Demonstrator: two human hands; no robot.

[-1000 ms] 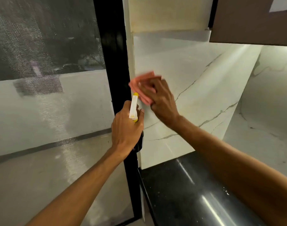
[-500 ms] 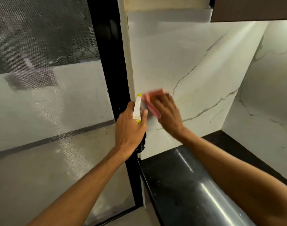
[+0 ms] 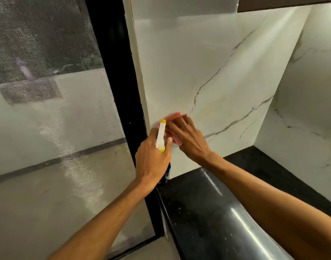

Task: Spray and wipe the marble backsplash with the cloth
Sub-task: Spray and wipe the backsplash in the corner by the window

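Observation:
The white marble backsplash (image 3: 207, 62) with grey veins fills the wall ahead and turns a corner at the right. My right hand (image 3: 189, 137) lies flat on a pink cloth (image 3: 176, 116), pressing it against the lower left of the marble; most of the cloth is hidden under my fingers. My left hand (image 3: 151, 160) grips a spray bottle (image 3: 160, 136) with a white and yellow head, just left of the cloth. The nozzle points up toward the wall and the bottle's body is hidden behind my hand.
A glossy black countertop (image 3: 207, 212) runs below the marble. A black window frame (image 3: 119, 91) stands at the left edge of the backsplash, with a mesh screen window (image 3: 48, 109) beyond it. A brown cabinet (image 3: 292, 2) hangs at the top right.
My right hand has slid the cloth down the marble from higher up to the lower left area. The left hand with the bottle has stayed close beside it.

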